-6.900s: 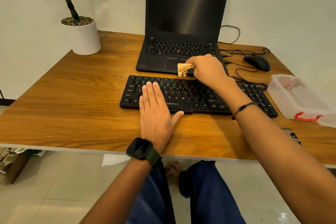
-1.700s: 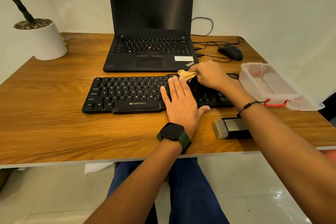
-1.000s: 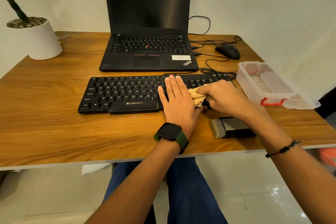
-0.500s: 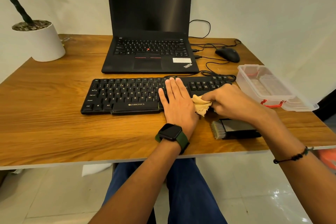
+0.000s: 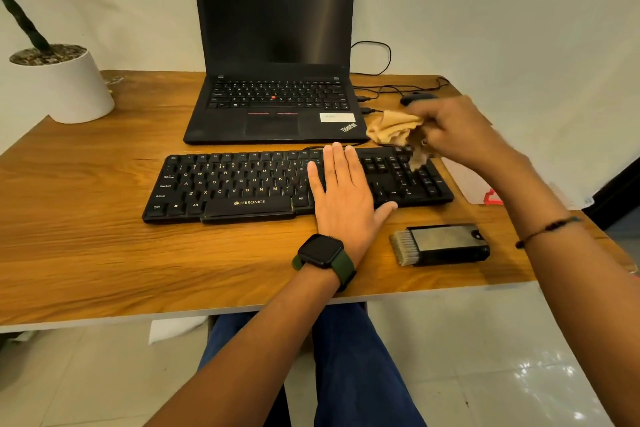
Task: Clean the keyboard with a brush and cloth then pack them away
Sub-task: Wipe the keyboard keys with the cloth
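Note:
A black keyboard [image 5: 242,184] lies across the wooden desk in front of me. My left hand [image 5: 343,191] rests flat on its right-of-centre keys, fingers straight. My right hand [image 5: 457,132], blurred by motion, grips a crumpled tan cloth [image 5: 393,128] above the keyboard's far right corner; part of the cloth hangs down over the number pad. A black brush [image 5: 441,244] with pale bristles pointing left lies on the desk just in front of the keyboard's right end, untouched.
An open black laptop [image 5: 273,80] stands behind the keyboard. A black mouse [image 5: 414,98] and cables lie at the back right. A clear plastic box with a red clasp [image 5: 491,198] sits at the right, mostly hidden by my forearm. A white plant pot [image 5: 65,83] stands far left.
My right hand has lifted the cloth off the keyboard's near right part and swung it up and back towards the far right corner. My left hand stays flat on the keys.

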`<state>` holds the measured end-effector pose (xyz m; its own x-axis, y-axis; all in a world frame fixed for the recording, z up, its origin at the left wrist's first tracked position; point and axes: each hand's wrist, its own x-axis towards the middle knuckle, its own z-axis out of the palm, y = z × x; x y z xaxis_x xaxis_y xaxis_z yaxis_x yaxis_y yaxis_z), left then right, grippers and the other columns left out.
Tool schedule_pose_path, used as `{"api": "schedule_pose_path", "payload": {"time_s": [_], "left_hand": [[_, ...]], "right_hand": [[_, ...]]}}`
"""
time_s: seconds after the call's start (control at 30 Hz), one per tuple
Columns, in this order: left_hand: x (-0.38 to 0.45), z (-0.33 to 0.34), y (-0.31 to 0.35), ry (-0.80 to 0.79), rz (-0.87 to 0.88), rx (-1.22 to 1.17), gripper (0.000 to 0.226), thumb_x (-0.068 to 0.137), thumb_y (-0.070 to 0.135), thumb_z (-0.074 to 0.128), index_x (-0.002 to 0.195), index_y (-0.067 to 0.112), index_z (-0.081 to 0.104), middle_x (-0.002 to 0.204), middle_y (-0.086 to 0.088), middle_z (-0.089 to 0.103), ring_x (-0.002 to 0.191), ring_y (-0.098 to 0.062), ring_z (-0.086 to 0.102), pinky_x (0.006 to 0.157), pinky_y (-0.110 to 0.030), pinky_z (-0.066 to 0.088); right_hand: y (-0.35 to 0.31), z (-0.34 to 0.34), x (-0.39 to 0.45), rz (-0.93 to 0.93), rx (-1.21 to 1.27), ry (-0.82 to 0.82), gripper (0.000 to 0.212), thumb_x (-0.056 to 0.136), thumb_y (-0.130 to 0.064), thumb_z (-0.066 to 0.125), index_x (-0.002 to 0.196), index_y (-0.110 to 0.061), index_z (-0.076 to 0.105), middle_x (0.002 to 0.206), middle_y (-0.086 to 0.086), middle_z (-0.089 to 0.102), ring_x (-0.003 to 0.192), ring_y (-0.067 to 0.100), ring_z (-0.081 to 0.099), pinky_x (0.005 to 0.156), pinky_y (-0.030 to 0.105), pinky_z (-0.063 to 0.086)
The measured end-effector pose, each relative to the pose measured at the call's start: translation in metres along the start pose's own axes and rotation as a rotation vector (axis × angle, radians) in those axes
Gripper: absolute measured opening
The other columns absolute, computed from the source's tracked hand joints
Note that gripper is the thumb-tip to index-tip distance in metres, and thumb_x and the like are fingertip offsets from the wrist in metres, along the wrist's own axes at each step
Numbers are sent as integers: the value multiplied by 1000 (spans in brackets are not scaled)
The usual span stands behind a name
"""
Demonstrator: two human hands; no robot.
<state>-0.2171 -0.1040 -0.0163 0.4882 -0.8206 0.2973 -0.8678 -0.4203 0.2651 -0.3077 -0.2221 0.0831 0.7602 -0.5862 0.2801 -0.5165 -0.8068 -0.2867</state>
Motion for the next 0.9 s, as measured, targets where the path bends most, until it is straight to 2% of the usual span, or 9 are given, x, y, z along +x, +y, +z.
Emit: {"api": "schedule_pose_path", "payload": {"time_s": [0.07, 0.17, 0.33, 0.47, 0.63, 0.73, 0.9], "left_hand": [[6, 0, 8, -13, 14, 0, 103, 83, 65, 45, 146, 2, -7, 155, -17, -8, 143, -30, -12, 111, -48, -13], [15, 3, 17, -44, 38, 1, 105, 81, 67, 46, 146, 2, -5, 156, -17, -6, 144, -29, -11, 112, -50, -11], [14, 15, 19, -60, 59, 23, 104, 81, 65, 49, 146, 2, -2, 156, -17, -2, 144, -29, -8, 112, -51, -9], [13, 16, 19, -27, 66, 14, 103, 81, 62, 52, 146, 1, 0, 156, -17, 0, 144, -29, -7, 112, -51, -9], [11, 16, 19, -4, 53, 18, 106, 79, 62, 54, 146, -1, 1, 155, -20, 2, 144, -31, -5, 112, -51, -9], [11, 15, 19, -29, 43, 24, 106, 81, 63, 51, 146, 0, -5, 155, -19, -4, 144, -31, -9, 112, -50, -11], [12, 15, 19, -31, 33, 14, 108, 80, 63, 52, 146, 0, -6, 155, -18, -6, 143, -31, -11, 110, -48, -14]], "right_hand": [[14, 6, 20, 12, -78, 41, 31, 91, -1, 47, 111, -15, 67, 92, 10, 68, 78, 21, 57, 65, 26, 38], [25, 22, 43, 39, -223, -4, 30, 92, -7, 46, 112, -19, 66, 95, 9, 68, 84, 24, 58, 66, 30, 40], [29, 49, 50, 44, -237, -199, 31, 89, -2, 45, 106, -14, 67, 98, 11, 67, 93, 27, 61, 79, 38, 51], [31, 56, 39, 51, -198, -205, 35, 89, -2, 45, 110, -17, 68, 105, 9, 67, 101, 27, 58, 88, 42, 49], [29, 46, 13, -28, -122, -192, 36, 86, 3, 45, 102, -18, 69, 99, 8, 69, 96, 27, 59, 83, 40, 48], [24, 41, -6, -45, -99, -206, 35, 85, 4, 46, 100, -18, 69, 99, 5, 69, 95, 25, 59, 78, 31, 45], [21, 34, -32, -73, -98, -265, 31, 85, 0, 49, 99, -20, 69, 94, 3, 70, 91, 22, 62, 81, 40, 50]]}}
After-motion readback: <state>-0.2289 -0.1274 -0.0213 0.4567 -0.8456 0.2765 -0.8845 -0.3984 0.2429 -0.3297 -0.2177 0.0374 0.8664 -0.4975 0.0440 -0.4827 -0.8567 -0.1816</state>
